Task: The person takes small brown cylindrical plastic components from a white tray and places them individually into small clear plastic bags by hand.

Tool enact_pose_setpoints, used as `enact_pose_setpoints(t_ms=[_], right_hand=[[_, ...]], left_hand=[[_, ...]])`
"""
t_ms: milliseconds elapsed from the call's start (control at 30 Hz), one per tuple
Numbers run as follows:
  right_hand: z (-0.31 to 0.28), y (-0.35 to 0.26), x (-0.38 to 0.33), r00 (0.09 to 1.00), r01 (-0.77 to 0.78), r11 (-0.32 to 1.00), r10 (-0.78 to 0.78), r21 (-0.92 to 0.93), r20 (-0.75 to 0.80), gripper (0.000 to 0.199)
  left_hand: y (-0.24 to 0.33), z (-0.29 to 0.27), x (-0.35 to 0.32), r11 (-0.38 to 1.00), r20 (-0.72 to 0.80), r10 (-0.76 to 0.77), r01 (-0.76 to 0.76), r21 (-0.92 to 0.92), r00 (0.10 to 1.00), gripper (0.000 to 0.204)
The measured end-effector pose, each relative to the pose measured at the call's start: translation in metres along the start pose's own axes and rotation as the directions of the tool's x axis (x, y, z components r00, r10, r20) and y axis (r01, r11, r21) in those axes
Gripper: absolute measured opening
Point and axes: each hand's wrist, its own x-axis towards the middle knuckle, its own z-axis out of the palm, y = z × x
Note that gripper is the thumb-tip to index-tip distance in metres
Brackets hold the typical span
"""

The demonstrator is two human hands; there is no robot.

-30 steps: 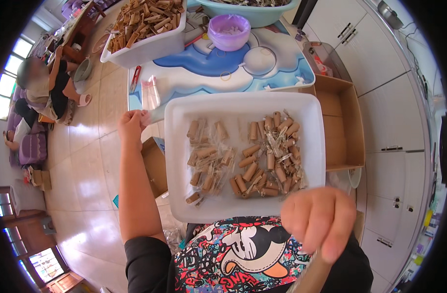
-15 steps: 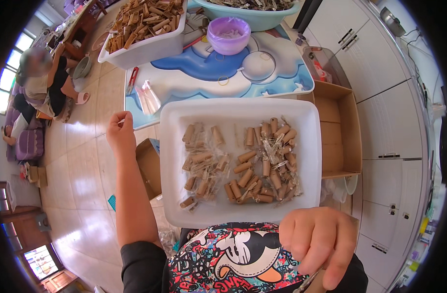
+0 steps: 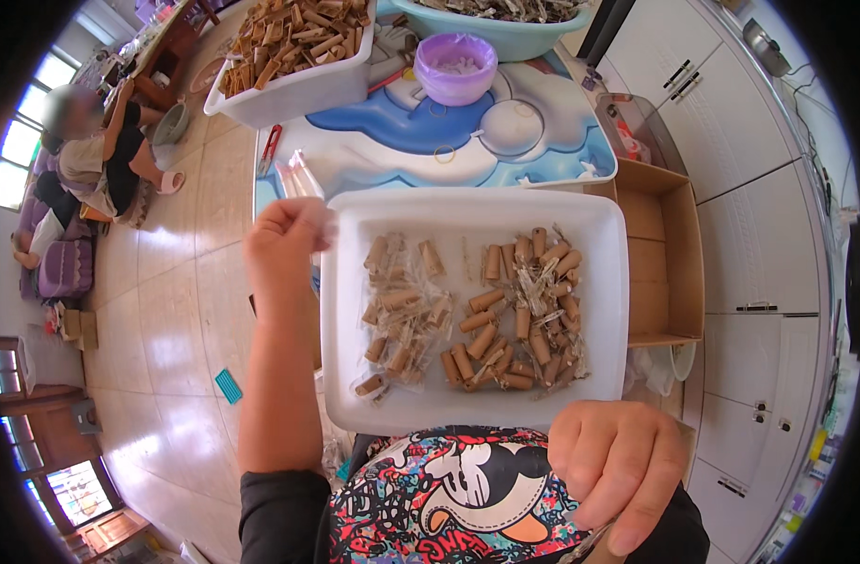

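My left hand [image 3: 287, 246] is raised at the left rim of the white tray [image 3: 618, 310], beside a stack of clear plastic sleeves [image 3: 300, 176]. Its fingers are pinched together, and their tips are smeared, so I cannot make out what is in them. My right hand [image 3: 623, 461] is closed at the tray's near right corner, in front of my printed apron. Below its fingers shows part of a brown tube [image 3: 607, 547] with clear wrap, mostly hidden. Inside the tray lie brown tubes in clear wrapping [image 3: 397, 301] on the left and a larger pile [image 3: 533, 310] on the right.
A white bin [image 3: 303, 99] of brown tubes, a purple bowl [image 3: 455, 80] and a green basin [image 3: 505, 33] stand at the back of the cloud-patterned table. A red cutter [image 3: 271, 146] lies at its left. An open cardboard box [image 3: 644, 263] is at right. Another person [image 3: 96, 155] sits far left.
My left hand has moved right, from beside the table's left edge to the tray's rim near the plastic sleeves. My right hand stays closed at the lower right. The whole view has shifted slightly.
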Motion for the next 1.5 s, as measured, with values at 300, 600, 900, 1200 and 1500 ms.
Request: enact_pose_setpoints(t_ms=[300, 600, 900, 1200, 1500], right_hand=[[-0.056, 0.033, -0.028, 0.616, -0.51, 0.811, 0.11, -0.288, -0.78, 0.024], [-0.072, 0.052, -0.04, 0.64, -0.597, 0.66, 0.05, -0.455, -0.767, 0.023], [-0.075, 0.052, -0.042, 0.615, -0.628, 0.664, 0.104, -0.405, -0.782, 0.023], [-0.079, 0.051, -0.042, 0.444, -0.728, 0.681, 0.384, -0.076, -0.81, 0.022], [-0.081, 0.052, -0.046, 0.532, -0.817, 0.533, 0.547, -0.222, -0.647, 0.024]], left_hand=[[0.001, 0.045, -0.062, 0.972, 0.357, -0.194, 0.228, -0.055, 0.914, 0.009], [-0.006, 0.046, -0.068, 0.976, 0.42, -0.193, 0.217, -0.01, 0.887, 0.011], [-0.014, 0.037, -0.068, 0.981, 0.418, -0.07, 0.138, -0.134, 0.906, 0.009], [-0.017, 0.036, -0.074, 0.993, 0.401, 0.105, -0.121, 0.016, 0.91, 0.008], [-0.022, 0.045, -0.066, 0.949, 0.74, -0.256, 0.308, 0.069, 0.622, 0.027]])
